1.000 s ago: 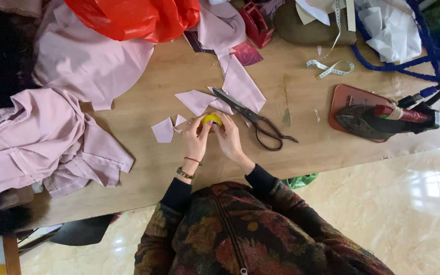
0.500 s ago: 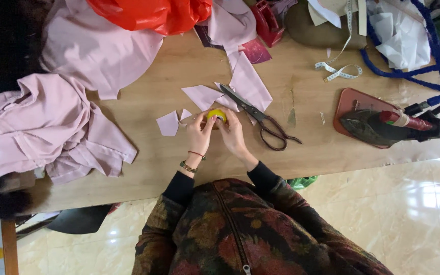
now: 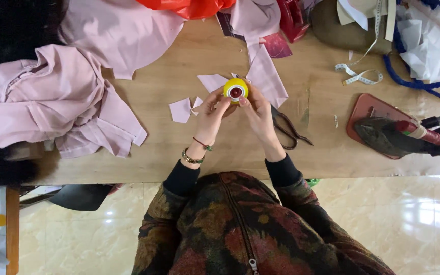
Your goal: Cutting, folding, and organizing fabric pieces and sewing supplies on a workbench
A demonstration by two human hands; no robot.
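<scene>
A small round yellow case with a red centre button [image 3: 235, 90], seemingly a retractable tape measure, is held above the wooden table [image 3: 169, 158], just above the middle of the frame. It is pinched between both hands: the left hand [image 3: 210, 113] is curled against its left and lower side, and the right hand [image 3: 257, 113] closes on its right side, the fingertips [image 3: 242, 100] pressed to the rim. The fingers of both hands are narrowly bent around the case, none spread wide. A beaded bracelet and a thin red cord [image 3: 198, 150] are worn on the left wrist. Small pink fabric scraps [image 3: 181, 110] are seen on the table just left of the hands, and a longer pink fabric piece [image 3: 266, 76] lies just beyond the right hand. A pair of dark scissors [image 3: 287, 131] is partly hidden beneath the right hand, the handles showing to its right. A crumpled pink garment [image 3: 57, 102] is spread across the upper left of the frame. At the right edge an electric iron [image 3: 400, 136] is rested on a reddish pad [image 3: 370, 108], with a white measuring tape [image 3: 358, 75] coiled above it, well apart from the hands. A red plastic bag [image 3: 189, 7] is seen at the top centre. A dark patterned jacket [image 3: 250, 229] fills the lower middle of the frame, over a glossy tiled floor [image 3: 423, 224].
</scene>
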